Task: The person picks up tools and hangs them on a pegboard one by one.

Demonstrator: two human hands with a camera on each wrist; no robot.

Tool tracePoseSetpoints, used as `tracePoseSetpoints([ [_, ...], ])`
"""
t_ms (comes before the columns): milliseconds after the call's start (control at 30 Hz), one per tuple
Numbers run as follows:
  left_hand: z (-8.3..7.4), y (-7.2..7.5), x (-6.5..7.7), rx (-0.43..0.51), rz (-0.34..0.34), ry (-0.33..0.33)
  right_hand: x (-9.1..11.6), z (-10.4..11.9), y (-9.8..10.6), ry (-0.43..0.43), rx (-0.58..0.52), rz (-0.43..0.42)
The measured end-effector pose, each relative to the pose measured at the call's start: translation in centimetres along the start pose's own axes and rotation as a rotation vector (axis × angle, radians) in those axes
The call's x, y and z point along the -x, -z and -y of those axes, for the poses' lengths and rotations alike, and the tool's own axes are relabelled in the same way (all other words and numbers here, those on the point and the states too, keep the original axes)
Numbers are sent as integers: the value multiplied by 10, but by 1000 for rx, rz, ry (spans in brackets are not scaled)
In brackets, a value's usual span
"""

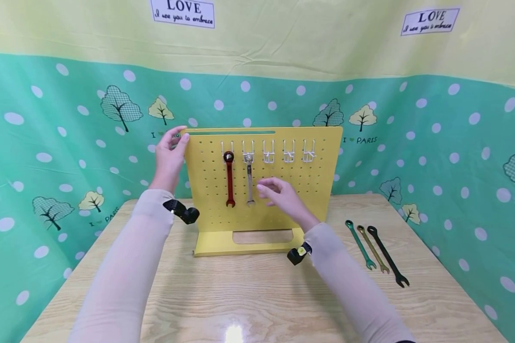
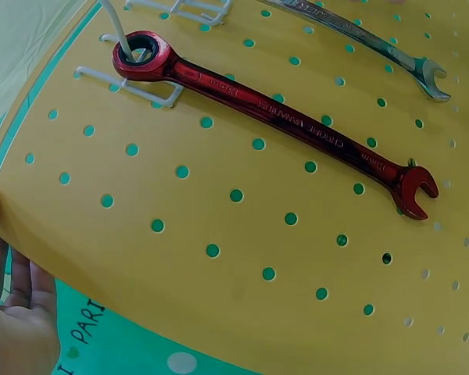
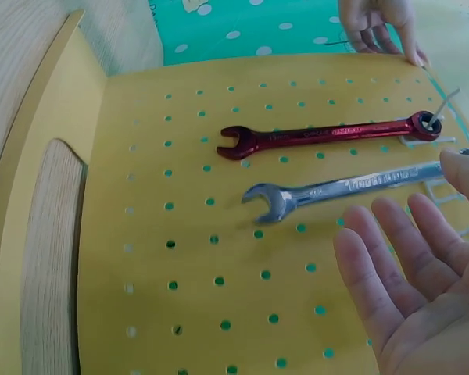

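A yellow pegboard stands upright on its base, with my left hand at its upper left edge. The thumb lies at the front of that edge and the other fingers pass behind, pinching it. From the leftmost white hook hangs a red combination wrench, ring end up. Beside it, a silver combination wrench hangs the same way from the second hook. My right hand is just right of the silver wrench, holding nothing, its fingers loosely bent and spread apart.
Three more white hooks run along the board's upper right. On the wooden table, to the right, lie a green wrench, a gold wrench and a black wrench. A polka-dot curtain surrounds the table's back and sides.
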State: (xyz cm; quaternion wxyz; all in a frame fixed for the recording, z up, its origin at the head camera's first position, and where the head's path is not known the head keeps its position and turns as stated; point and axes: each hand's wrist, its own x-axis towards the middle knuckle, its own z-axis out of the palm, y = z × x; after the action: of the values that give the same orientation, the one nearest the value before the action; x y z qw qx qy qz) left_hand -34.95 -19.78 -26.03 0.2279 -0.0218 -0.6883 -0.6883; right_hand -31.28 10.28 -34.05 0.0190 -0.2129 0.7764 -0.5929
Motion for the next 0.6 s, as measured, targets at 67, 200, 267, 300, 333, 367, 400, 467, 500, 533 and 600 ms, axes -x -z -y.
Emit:
tracePoseSetpoints([
  [67, 0, 0, 0, -5, -3, 2, 2, -2, 4, -3, 19, 4],
  [200, -1, 0, 1, -8, -8, 4, 8, -9, 15, -31, 55, 2],
  [267, -1, 0, 0, -8, -8, 2, 12, -12, 21, -50, 73, 0],
  [300, -1, 0, 0, -7, -9, 0, 14, -14, 24, -58, 83, -1],
  [333, -1, 0, 0, -7, -8, 0, 17, -15, 27, -65, 92, 1],
  [367, -1, 0, 0, -7, -7, -2, 19, -17, 31, -72, 100, 3],
  [400, -1, 0, 0, -10, -7, -4, 22, -18, 34, -84, 106, 1],
  [467, 0, 0, 0, -14, -7, -5, 27, -23, 41, -96, 115, 6],
  [500, 0, 0, 0, -13, -7, -6, 30, -25, 44, -103, 117, 5],
  [533, 0, 0, 0, -13, -6, -6, 33, -28, 48, -106, 121, 6],
  [600, 0, 0, 0, -14, -6, -7, 38, -34, 55, -123, 124, 4],
])
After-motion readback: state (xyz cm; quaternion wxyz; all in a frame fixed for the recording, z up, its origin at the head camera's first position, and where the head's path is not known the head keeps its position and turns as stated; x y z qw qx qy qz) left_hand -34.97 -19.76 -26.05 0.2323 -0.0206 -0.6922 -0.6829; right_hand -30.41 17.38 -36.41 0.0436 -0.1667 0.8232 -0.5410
